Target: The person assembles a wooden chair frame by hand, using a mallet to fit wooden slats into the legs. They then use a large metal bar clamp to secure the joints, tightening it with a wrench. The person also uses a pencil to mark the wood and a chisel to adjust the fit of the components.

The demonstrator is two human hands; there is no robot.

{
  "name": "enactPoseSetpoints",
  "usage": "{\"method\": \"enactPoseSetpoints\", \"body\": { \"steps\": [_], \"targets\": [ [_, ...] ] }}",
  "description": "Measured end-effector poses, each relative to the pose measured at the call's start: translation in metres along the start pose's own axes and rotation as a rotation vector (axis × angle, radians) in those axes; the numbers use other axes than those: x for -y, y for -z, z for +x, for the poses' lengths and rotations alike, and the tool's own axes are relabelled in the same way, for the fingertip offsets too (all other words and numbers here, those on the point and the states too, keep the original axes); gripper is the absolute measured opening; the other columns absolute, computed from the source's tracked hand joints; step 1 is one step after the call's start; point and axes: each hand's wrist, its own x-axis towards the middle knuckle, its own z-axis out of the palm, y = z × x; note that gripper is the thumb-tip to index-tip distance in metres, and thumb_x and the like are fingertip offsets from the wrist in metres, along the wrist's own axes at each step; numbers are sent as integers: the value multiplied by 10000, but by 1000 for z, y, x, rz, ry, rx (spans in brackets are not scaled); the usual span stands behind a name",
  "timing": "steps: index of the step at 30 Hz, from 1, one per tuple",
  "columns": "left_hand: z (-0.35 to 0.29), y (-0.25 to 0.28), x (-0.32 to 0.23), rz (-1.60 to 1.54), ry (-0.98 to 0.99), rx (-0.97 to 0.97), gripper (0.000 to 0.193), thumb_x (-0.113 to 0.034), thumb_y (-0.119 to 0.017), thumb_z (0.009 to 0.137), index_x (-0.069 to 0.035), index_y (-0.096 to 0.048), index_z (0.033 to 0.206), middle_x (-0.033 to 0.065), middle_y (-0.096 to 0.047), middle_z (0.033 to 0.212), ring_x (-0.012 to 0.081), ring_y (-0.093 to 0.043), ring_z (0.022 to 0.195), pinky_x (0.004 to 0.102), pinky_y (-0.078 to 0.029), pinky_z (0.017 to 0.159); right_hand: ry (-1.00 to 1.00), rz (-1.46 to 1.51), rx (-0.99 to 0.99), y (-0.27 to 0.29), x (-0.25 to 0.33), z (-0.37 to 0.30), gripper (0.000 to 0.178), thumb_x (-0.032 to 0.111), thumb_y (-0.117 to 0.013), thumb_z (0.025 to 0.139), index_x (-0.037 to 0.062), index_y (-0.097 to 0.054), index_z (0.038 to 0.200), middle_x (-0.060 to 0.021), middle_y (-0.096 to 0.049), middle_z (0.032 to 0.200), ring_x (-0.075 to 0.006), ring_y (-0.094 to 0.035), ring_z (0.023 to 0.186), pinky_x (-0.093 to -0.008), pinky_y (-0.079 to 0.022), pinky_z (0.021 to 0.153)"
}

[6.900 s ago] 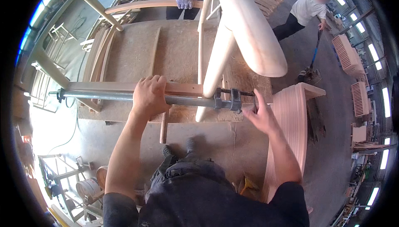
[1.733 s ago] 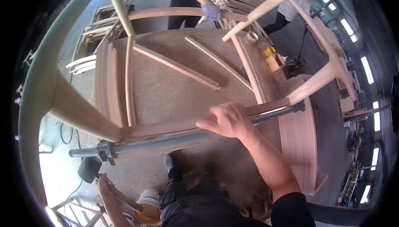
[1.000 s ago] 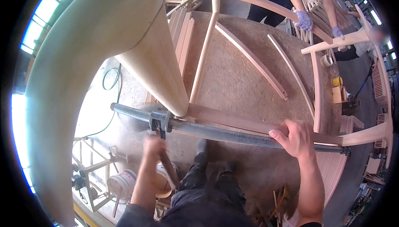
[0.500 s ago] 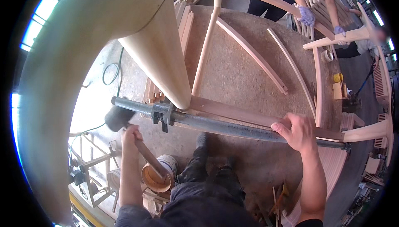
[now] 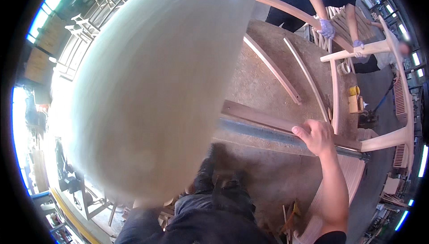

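Observation:
A large, pale wooden piece (image 5: 152, 87), blurred and very close, fills the left middle of the head view. It hides my left hand and anything in it. My right hand (image 5: 319, 137) is closed over a straight wooden rail (image 5: 263, 117), its thumb on the near side and its fingers reaching over the far side. Just below the rail runs a long metal bar clamp (image 5: 261, 132), whose left part is covered by the pale piece. At its right end the rail meets the curved, pale wooden frame (image 5: 386, 140).
Beyond the rail, a worktable (image 5: 250, 81) bears a curved wooden strip (image 5: 273, 69) and a thinner strip (image 5: 306, 76). A co-worker's gloved hand (image 5: 327, 28) holds a curved rail at the far side. A yellow cup (image 5: 354, 90) stands near the table's right edge.
The pale wooden piece has swung across the view, covering my left hand, the mallet it held and the clamp's left end. My right hand stays on the rail.

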Motion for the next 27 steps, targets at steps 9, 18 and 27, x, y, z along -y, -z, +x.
{"method": "enactPoseSetpoints", "body": {
  "steps": [9,18,27],
  "targets": [
    [-2,113,-19,-467,-65,-476,105,-122,-663,838,-102,-572,789,8,-485,591,154,-514,474,304,-437,453,-25,30,-23,23,-10,-20,806,770,-596,834,-24,-737,820,-265,-689,760,-434,-700,777,-500,-535,684],
    [-25,-13,16,138,-33,81,147,-44,-695,801,-52,-566,732,32,-534,553,168,-527,409,318,-419,404,-87,0,25,28,-25,-27,736,726,-651,814,-5,-742,810,-224,-701,763,-402,-701,793,-475,-532,734],
    [-63,85,29,965,117,108,320,-13,-673,713,73,-612,1015,118,-624,688,230,-621,489,356,-499,436,298,249,-991,-30,16,-36,340,336,-832,739,123,-571,698,-77,-567,696,-299,-573,661,-419,-441,629]
  ]
}}
